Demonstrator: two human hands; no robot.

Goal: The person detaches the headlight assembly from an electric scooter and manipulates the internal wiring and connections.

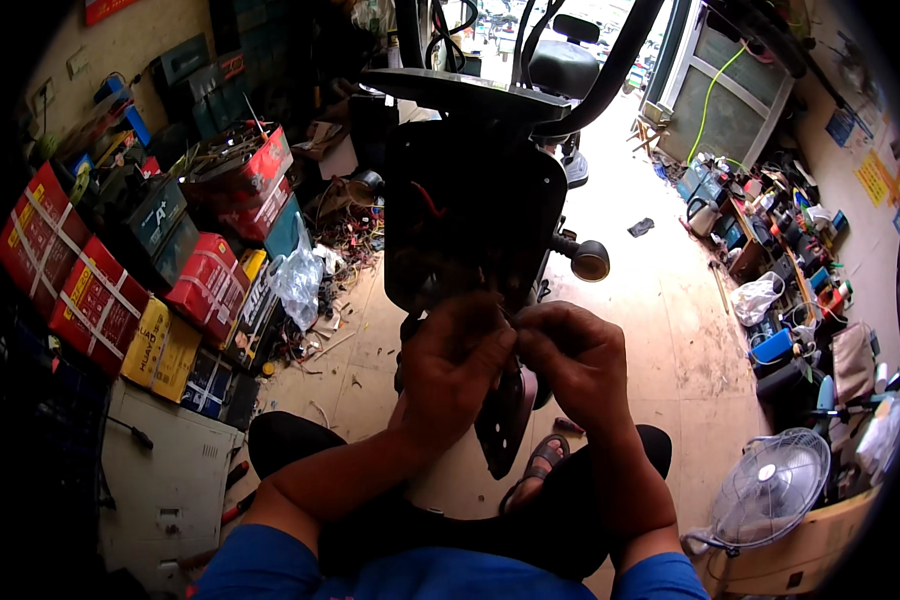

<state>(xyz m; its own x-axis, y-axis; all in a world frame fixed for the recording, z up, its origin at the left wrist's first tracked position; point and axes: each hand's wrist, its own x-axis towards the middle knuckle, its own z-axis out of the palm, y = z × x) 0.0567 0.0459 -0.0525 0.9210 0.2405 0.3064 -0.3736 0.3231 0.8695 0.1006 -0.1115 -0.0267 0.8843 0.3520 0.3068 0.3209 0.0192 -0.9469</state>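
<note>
Both my hands meet at the lower edge of a dark open housing (475, 200) on the rear of what looks like an electric scooter. My left hand (455, 365) is closed, thumb and fingers pinched together. Beside it my right hand (575, 350) pinches at the same spot, fingertips nearly touching the left's. What lies between the fingers is too small and dark to make out. Inside the housing a short red wire (428, 198) shows; the rest is in shadow. Below the hands hangs a dark fender-like plate (507, 425) with small holes. A round lamp (590, 261) sticks out at the right.
Red strapped boxes (100, 305) and a yellow box (160, 350) are stacked at left above a pale metal cabinet (160, 470). A clear plastic bag (298, 285) lies near loose wires. At right stand a fan (770, 485) and shelves of parts (770, 250). Another seat (565, 68) is by the doorway.
</note>
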